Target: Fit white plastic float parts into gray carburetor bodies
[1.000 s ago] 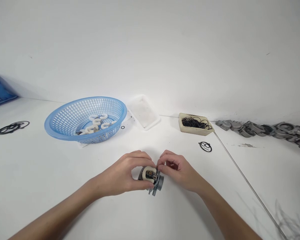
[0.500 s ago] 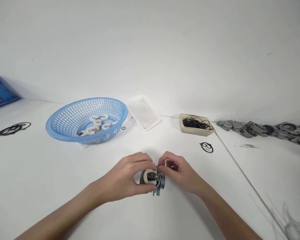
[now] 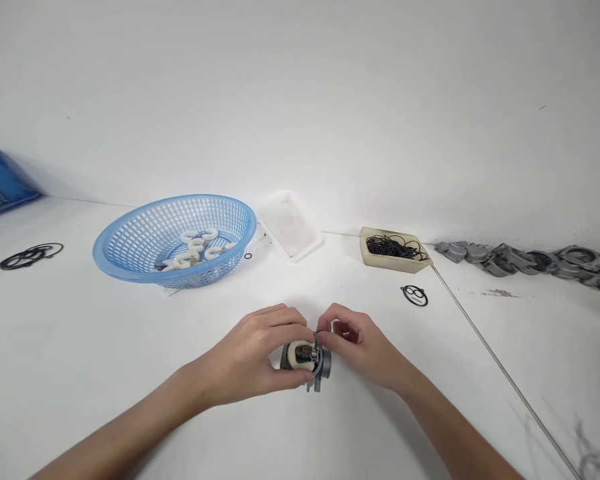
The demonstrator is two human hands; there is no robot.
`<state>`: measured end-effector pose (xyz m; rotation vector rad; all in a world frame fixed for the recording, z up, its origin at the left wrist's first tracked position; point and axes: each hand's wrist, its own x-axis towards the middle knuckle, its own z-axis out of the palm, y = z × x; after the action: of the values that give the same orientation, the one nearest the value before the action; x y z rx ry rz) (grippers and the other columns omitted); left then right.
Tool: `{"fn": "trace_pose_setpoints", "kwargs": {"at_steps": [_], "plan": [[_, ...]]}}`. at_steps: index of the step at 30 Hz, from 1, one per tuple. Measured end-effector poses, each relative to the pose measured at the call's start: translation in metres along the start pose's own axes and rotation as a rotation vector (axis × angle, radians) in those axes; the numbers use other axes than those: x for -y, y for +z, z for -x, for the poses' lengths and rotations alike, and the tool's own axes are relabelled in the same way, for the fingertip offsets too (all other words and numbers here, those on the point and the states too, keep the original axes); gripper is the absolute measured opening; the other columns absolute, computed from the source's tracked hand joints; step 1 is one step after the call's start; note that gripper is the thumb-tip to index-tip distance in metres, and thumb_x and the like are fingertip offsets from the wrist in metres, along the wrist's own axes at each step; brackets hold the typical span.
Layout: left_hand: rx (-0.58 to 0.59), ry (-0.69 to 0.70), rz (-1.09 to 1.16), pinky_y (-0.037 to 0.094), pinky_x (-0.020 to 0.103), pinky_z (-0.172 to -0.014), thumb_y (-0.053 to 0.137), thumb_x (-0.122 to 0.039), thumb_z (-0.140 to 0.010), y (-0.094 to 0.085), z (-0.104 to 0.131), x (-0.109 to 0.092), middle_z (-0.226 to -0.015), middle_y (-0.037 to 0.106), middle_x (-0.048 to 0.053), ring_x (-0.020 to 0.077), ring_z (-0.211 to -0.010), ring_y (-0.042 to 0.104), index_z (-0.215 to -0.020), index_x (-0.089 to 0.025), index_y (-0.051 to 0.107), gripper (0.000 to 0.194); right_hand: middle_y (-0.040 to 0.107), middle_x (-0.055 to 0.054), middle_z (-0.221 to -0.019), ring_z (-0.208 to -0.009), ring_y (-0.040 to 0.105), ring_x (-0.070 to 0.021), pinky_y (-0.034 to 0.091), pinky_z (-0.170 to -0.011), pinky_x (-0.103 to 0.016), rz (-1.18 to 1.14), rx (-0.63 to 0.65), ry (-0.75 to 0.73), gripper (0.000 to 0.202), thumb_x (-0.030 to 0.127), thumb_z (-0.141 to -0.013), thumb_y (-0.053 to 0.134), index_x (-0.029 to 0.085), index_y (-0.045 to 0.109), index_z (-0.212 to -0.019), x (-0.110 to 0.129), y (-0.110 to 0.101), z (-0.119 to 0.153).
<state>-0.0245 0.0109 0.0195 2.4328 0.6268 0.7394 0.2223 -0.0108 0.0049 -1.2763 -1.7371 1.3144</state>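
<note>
A small grey carburetor point(image 3: 326, 363) with a cream float point(image 3: 295, 353) showing on its upper face sits on the white table in front of me. My left hand point(image 3: 267, 350) grips it from the left, fingers over the far side and thumb along the near side. On the right, the thumb and index finger of my right hand point(image 3: 347, 337) are pinched together at the carburetor's far right edge. Whatever lies between those fingertips is too small to make out.
Behind the hands stand a blue basket point(image 3: 175, 277) holding white floats, a white tray point(image 3: 307, 250) and a cream box point(image 3: 395, 265) of black rubber rings. Grey carburetor parts point(image 3: 505, 260) line the right; a thin rod point(image 3: 500, 363) runs forward. Black gaskets point(image 3: 414, 295) lie nearby.
Almost nothing differs. Both hands keep their hold at the carburetor, and the whole view has shifted very slightly.
</note>
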Motion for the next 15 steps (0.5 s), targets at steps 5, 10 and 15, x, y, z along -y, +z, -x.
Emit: {"fn": "trace_pose_setpoints", "kwargs": {"at_steps": [5, 10, 15], "plan": [[-0.015, 0.031, -0.013, 0.05, 0.029, -0.079, 0.083, -0.018, -0.086, -0.0002, -0.0009, 0.0006, -0.1, 0.071, 0.002, 0.0173, -0.088, 0.064, -0.11, -0.022, 0.072, 0.027, 0.05, 0.003, -0.079, -0.067, 0.036, -0.0102, 0.031, -0.062, -0.027, 0.002, 0.0, 0.001, 0.019, 0.038, -0.1, 0.067, 0.02, 0.065, -0.094, 0.0002, 0.0004, 0.0012], [-0.032, 0.058, -0.04, 0.05, 0.031, -0.078, 0.081, -0.02, -0.088, 0.0005, -0.0019, 0.0007, -0.098, 0.072, 0.004, 0.018, -0.084, 0.064, -0.109, -0.022, 0.072, 0.023, 0.048, 0.003, -0.076, -0.066, 0.037, -0.0107, 0.031, -0.062, -0.027, 0.008, -0.004, 0.002, 0.019, 0.038, -0.1, 0.067, 0.02, 0.065, -0.094, 0.0006, 0.0002, 0.0026], [-0.036, 0.059, -0.048, 0.051, 0.031, -0.078, 0.081, -0.02, -0.088, 0.0006, -0.0014, 0.0013, -0.098, 0.072, 0.004, 0.0181, -0.084, 0.064, -0.109, -0.022, 0.073, 0.022, 0.048, 0.002, -0.076, -0.067, 0.038, -0.0112, 0.033, -0.063, -0.027, 0.01, -0.002, -0.004, 0.02, 0.039, -0.099, 0.067, 0.02, 0.066, -0.094, 0.0003, 0.0003, 0.0018]]}}
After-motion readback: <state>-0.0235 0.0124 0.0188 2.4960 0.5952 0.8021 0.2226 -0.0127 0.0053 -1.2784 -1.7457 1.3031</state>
